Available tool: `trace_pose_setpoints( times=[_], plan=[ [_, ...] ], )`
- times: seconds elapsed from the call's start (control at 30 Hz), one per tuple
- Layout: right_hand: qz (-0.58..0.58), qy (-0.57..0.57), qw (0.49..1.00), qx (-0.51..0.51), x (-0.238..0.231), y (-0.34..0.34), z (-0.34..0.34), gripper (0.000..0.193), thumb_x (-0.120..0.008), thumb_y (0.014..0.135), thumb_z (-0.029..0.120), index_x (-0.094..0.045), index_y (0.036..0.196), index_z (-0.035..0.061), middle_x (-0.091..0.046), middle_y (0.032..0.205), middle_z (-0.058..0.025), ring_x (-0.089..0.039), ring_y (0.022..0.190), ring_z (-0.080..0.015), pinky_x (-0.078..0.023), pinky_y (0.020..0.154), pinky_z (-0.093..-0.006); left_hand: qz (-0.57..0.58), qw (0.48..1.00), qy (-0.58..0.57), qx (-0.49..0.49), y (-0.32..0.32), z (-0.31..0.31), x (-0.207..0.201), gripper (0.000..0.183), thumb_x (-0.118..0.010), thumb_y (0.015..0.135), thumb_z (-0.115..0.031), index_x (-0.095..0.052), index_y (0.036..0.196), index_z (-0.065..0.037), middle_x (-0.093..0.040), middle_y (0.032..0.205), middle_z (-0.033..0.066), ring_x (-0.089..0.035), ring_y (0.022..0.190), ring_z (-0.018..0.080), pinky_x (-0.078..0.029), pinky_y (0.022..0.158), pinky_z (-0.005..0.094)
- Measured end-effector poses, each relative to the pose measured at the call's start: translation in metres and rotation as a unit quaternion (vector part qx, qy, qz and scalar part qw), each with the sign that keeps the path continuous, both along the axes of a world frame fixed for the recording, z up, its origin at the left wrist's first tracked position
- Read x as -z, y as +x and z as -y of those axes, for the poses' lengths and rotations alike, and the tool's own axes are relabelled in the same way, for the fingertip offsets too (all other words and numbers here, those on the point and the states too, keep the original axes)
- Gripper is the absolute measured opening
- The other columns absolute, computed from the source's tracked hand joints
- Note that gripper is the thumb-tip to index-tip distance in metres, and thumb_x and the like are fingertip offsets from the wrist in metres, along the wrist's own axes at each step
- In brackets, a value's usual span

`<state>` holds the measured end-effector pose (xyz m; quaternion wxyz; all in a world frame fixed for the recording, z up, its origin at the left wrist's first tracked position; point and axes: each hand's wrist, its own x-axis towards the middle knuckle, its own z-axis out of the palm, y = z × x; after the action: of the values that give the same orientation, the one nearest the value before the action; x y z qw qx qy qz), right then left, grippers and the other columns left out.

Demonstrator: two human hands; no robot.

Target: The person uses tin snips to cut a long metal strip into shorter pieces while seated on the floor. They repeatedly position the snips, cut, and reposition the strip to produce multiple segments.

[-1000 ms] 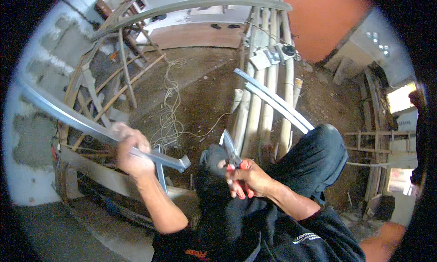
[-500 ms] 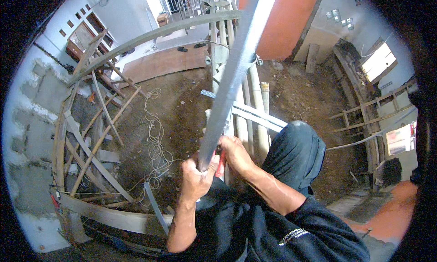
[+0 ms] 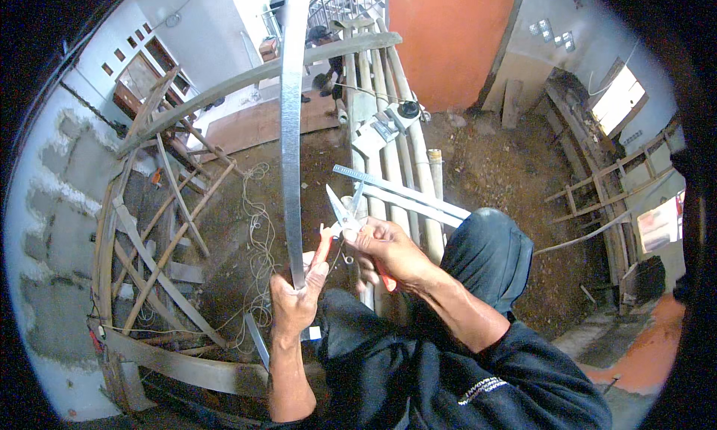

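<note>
My left hand (image 3: 293, 301) is closed around the lower end of a long, shiny metal strip (image 3: 292, 131) that rises almost upright. One orange-red handle of a pair of tin snips also meets its thumb and fingers. The snips (image 3: 343, 215) point away from me with their blades spread apart, beside the strip and not around it. My right hand (image 3: 385, 249) grips them near the pivot, and part of the other handle shows below its palm. Two flat metal strips (image 3: 403, 195) lie across the bamboo poles (image 3: 392, 161), running toward my raised right knee.
A white-and-grey object with a black round part (image 3: 408, 110) rests on the poles. Wooden bracing (image 3: 168, 198) stands at left beside tangled cord (image 3: 258, 236). A curved beam (image 3: 261, 72) crosses the back, near a dark figure (image 3: 328, 75). Dirt floor (image 3: 485, 161) lies below.
The metal strip has swung left and more upright, away from in front of the poles. The tin snips, mostly hidden before, now show with spread blades. My hands have moved slightly apart.
</note>
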<state>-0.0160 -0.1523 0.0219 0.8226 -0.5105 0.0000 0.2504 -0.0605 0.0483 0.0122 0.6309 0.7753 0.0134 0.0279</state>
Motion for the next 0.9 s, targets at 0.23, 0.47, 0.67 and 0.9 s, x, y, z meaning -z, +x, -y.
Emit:
trace_pose_setpoints(
  times=[0.23,0.47,0.67,0.9],
  plan=[
    [-0.03,0.15,0.987,-0.044,0.016,-0.01,-0.018,0.045,-0.071,0.085,0.023,-0.057,0.12,-0.0003,-0.068,0.105,-0.0093,-0.06,0.064,-0.0107,-0.043,0.039,-0.0196,0.081,0.996,-0.002,0.028,-0.002,0.023,0.01,0.035,-0.066,0.096,-0.029,-0.069,0.124,-0.009,-0.07,0.091,0.0018,-0.062,0.075,0.0114,-0.05,0.069,0.029],
    [0.013,0.233,0.97,0.067,-0.013,-0.014,-0.004,0.027,-0.065,0.084,0.019,-0.055,0.105,0.0038,-0.065,0.09,-0.0136,-0.067,0.085,-0.029,-0.054,0.083,-0.044,0.18,0.941,-0.195,-0.208,0.013,-0.012,-0.006,0.043,-0.056,0.1,-0.038,-0.057,0.11,0.003,-0.056,0.069,0.0031,-0.043,0.045,0.0077,-0.036,0.041,0.0219],
    [-0.014,-0.285,0.948,-0.137,0.027,-0.044,-0.001,0.035,-0.065,0.079,0.012,-0.058,0.113,0.0057,-0.064,0.097,-0.0076,-0.063,0.094,-0.0183,-0.051,0.081,-0.033,0.365,0.869,-0.243,-0.227,0.007,-0.032,-0.034,0.032,-0.051,0.101,-0.037,-0.042,0.089,-0.009,-0.043,0.064,0.0027,-0.038,0.042,0.0091,-0.035,0.039,0.022],
    [0.059,-0.412,0.882,-0.22,0.064,-0.067,-0.022,0.054,-0.06,0.083,0.024,-0.045,0.128,-0.0017,-0.061,0.114,-0.0288,-0.058,0.113,-0.0437,-0.044,0.094,-0.0472,0.386,0.873,-0.226,-0.194,0.0,0.006,-0.032,0.03,-0.054,0.099,-0.034,-0.041,0.088,-0.009,-0.043,0.064,0.0048,-0.037,0.042,0.0102,-0.035,0.038,0.0227]
  ],
)
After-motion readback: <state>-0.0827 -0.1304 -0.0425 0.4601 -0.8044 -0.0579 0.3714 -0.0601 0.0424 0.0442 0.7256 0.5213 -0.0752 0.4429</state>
